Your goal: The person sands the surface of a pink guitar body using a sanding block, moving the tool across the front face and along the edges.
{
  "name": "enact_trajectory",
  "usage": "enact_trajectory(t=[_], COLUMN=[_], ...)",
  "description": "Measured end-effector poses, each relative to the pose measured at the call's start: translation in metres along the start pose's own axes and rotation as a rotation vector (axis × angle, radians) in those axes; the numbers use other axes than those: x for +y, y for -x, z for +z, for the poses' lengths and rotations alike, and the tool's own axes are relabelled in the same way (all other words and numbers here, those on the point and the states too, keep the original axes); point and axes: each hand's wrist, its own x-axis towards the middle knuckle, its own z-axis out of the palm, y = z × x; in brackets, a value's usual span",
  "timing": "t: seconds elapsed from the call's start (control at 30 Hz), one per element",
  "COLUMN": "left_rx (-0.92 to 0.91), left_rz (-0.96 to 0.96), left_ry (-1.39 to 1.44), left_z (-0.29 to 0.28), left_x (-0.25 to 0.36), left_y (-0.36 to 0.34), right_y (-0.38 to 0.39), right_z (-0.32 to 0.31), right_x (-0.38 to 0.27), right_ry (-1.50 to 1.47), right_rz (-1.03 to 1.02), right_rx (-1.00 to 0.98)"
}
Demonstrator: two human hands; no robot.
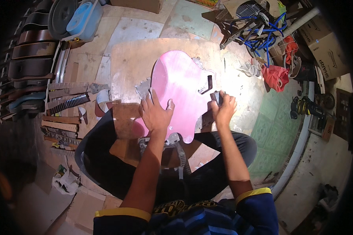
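Note:
A pink electric guitar body (180,86) lies in front of me, streaked with paler patches, with a rectangular slot near its right edge. My left hand (156,113) rests flat on the lower left of the body, fingers spread and thumb out. Just off the right edge of the body, my right hand (224,112) is closed round a small dark block (216,96). The block's underside is hidden. Ragged grey material (143,88) sticks out from under the body.
Beneath the body is a wooden board (127,58). Several guitar necks (68,102) lie at left, near stacked curved bodies (31,50). A blue tub (80,18) stands at the back left. Blue cables (267,41), a red bag (275,77) and cardboard boxes (328,58) crowd the right.

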Motion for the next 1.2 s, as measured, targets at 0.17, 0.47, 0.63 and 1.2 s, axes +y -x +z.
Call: enact_trajectory(t=[0.17,0.47,0.63,1.2], left_rx=[0.007,0.008,-0.016,0.01], left_rz=[-0.004,0.025,-0.002,0.015], left_ry=[-0.035,-0.047,-0.045,-0.07], left_z=[-0.005,-0.003,-0.003,0.004], left_x=[0.001,-0.002,0.003,-0.004], left_y=[-0.003,-0.003,-0.005,-0.002], right_y=[0.048,0.044,-0.023,0.034], right_z=[0.002,0.017,0.017,0.009], right_x=[-0.032,-0.037,0.003,-0.035], right_ry=[-0.048,-0.076,-0.049,-0.007], right_rz=[-0.212,-0.142,-0.052,-0.206], right_rx=[-0.196,-0.117,0.042,-0.141])
